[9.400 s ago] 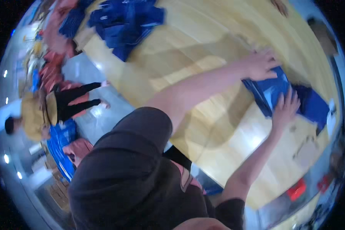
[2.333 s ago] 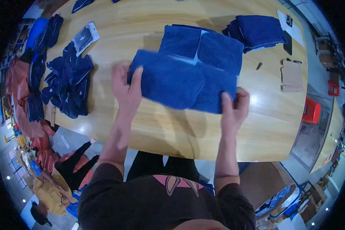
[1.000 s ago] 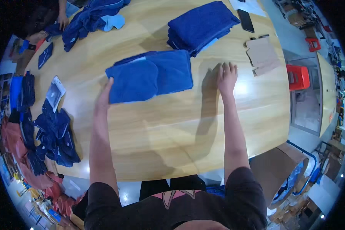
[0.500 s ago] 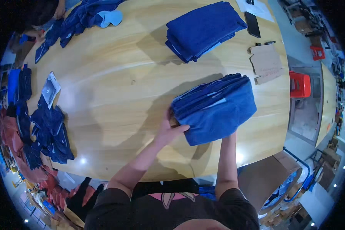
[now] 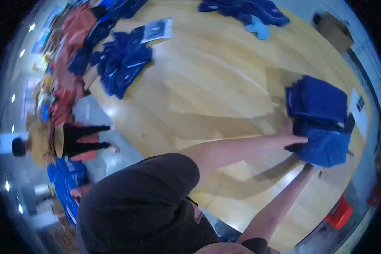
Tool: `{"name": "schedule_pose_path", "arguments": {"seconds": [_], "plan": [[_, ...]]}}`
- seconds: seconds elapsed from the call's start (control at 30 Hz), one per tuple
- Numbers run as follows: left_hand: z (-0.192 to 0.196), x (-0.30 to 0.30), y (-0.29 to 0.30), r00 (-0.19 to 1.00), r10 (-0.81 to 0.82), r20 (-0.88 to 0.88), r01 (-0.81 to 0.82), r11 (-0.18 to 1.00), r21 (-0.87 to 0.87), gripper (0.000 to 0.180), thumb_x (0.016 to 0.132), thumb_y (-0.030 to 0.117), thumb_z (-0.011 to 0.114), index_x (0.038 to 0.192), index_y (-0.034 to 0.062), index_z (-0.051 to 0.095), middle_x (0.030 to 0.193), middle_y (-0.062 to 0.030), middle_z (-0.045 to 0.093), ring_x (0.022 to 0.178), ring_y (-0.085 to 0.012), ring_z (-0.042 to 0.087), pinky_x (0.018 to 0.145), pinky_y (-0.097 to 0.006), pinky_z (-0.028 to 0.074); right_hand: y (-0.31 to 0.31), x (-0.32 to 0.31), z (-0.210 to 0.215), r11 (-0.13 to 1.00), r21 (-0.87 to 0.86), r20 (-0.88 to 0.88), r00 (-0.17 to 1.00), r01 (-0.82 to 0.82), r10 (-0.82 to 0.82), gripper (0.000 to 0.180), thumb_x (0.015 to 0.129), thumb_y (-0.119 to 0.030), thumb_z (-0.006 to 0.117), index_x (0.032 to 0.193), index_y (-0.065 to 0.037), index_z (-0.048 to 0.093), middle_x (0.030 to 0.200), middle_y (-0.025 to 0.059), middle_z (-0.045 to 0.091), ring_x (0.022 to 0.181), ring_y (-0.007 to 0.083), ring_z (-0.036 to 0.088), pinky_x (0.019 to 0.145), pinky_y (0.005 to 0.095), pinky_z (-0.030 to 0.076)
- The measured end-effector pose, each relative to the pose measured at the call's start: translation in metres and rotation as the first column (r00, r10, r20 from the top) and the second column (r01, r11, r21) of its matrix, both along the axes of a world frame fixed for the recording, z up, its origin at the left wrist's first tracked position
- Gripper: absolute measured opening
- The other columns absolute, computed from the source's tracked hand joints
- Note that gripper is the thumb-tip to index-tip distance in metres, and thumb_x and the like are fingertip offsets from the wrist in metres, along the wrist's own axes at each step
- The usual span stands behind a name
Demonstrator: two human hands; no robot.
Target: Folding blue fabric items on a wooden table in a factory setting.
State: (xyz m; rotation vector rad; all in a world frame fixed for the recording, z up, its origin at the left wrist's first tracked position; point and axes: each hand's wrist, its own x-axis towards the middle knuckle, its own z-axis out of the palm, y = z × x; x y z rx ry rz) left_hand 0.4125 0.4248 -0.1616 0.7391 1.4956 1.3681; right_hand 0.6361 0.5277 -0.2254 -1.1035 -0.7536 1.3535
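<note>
My left hand [image 5: 295,133] grips the near-left side of a folded stack of blue denim garments [image 5: 328,148], thumb on top and the other fingers mostly hidden. At the stack's lower edge is my right hand [image 5: 309,166], largely covered by the cloth it supports from beneath. Directly beyond lies a second, darker folded denim stack [image 5: 319,98]. The two stacks meet or overlap at their edges; blur hides whether one rests on the other.
Loose denim garments [image 5: 122,63] and a pale packet [image 5: 157,29] lie at the table's far left. More dark garments [image 5: 245,10] with a light-blue piece [image 5: 258,28] are at the far edge. A red stool [image 5: 339,213] stands off the right edge. A person [image 5: 44,142] is on the left.
The view has swung round and blurred. Both hands have carried the denim stack away from me, up to the other folded stack, where a gap lay between them before.
</note>
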Motion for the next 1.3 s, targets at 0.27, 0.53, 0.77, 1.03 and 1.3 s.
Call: {"name": "schedule_pose_path", "arguments": {"seconds": [0.27,0.53,0.77,1.03,1.3], "plan": [[-0.029,-0.275,-0.185,0.374,0.313,-0.873,-0.241,0.942,0.234,0.057,0.077,0.016,0.075,0.131,0.0080,0.058,0.134,-0.0117,0.053,0.126,-0.0296,0.049,0.109,-0.041,0.040,-0.183,-0.062,0.009,0.923,0.291,0.919,0.340,-0.250,-0.198,0.041,0.107,-0.026,0.049,0.136,0.003,0.052,0.135,0.0244,0.054,0.121,0.0398,0.053,0.103,0.0423,0.045],[0.013,-0.628,-0.404,0.177,-0.369,-0.913,-0.675,0.629,-0.385,0.047,0.083,0.046,0.070,0.127,0.0299,0.068,0.147,-0.0113,0.049,0.132,-0.0428,0.045,0.101,-0.057,0.047,-0.217,-0.088,0.001,0.912,0.235,0.970,0.016,-0.338,-0.244,0.022,0.098,-0.008,0.048,0.112,0.004,0.060,0.114,0.0233,0.065,0.096,0.0392,0.062,0.085,0.0426,0.051],[0.023,-0.502,-0.357,0.274,0.089,-0.958,-0.230,0.973,0.024,0.015,0.090,0.023,0.063,0.094,0.0092,0.065,0.091,-0.0086,0.067,0.088,-0.0324,0.062,0.079,-0.043,0.048,-0.239,-0.161,0.017,0.904,-0.007,0.988,0.137,-0.428,0.072,0.016,0.079,0.004,0.049,0.085,0.004,0.064,0.077,0.0149,0.067,0.064,0.0260,0.057,0.064,0.0367,0.050],[-0.001,-0.298,-0.416,0.657,-0.316,-0.684,0.434,0.901,0.001,0.021,0.091,0.021,0.064,0.109,0.0093,0.065,0.117,-0.0066,0.064,0.107,-0.0283,0.061,0.094,-0.041,0.047,-0.358,-0.323,0.056,0.879,-0.075,0.884,0.377,-0.472,0.278,0.032,0.099,-0.009,0.056,0.131,-0.001,0.057,0.136,0.0158,0.051,0.119,0.0303,0.053,0.098,0.0348,0.047],[0.023,-0.361,-0.376,0.821,-0.071,-0.566,-0.089,0.964,-0.250,0.047,0.091,0.024,0.070,0.131,0.0030,0.058,0.116,-0.0147,0.060,0.101,-0.0276,0.062,0.088,-0.037,0.052,-0.395,-0.338,0.121,0.855,-0.366,0.768,0.400,-0.368,0.500,0.046,0.098,-0.022,0.063,0.137,0.000,0.052,0.131,0.0177,0.052,0.120,0.0321,0.052,0.104,0.0407,0.043]]}}
